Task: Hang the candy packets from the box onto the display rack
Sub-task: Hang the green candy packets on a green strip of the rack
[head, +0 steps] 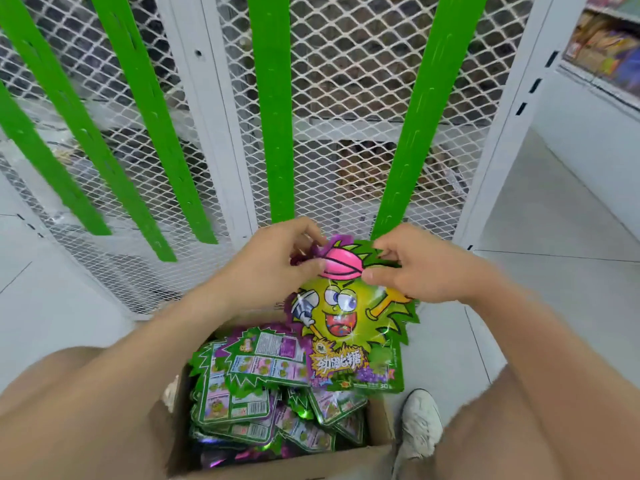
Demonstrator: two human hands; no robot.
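A green candy packet (349, 327) with a cartoon durian face and a pink cap hangs upright between my hands, above the box. My left hand (277, 261) pinches its top left corner, where further purple-edged packets seem to sit behind it. My right hand (408, 268) pinches its top right edge. Below, the open cardboard box (374, 459) holds several more packets (256, 386), most lying back side up. Green hanging strips (272, 109) (412, 140) run down the white mesh rack (346, 81); the two nearest end just above my hands.
Three more green strips (138, 109) hang on the mesh panel to the left. A white upright (502, 150) frames the rack on the right, with stocked shelves (606, 46) beyond it. My white shoe (420, 420) stands right of the box on the pale floor.
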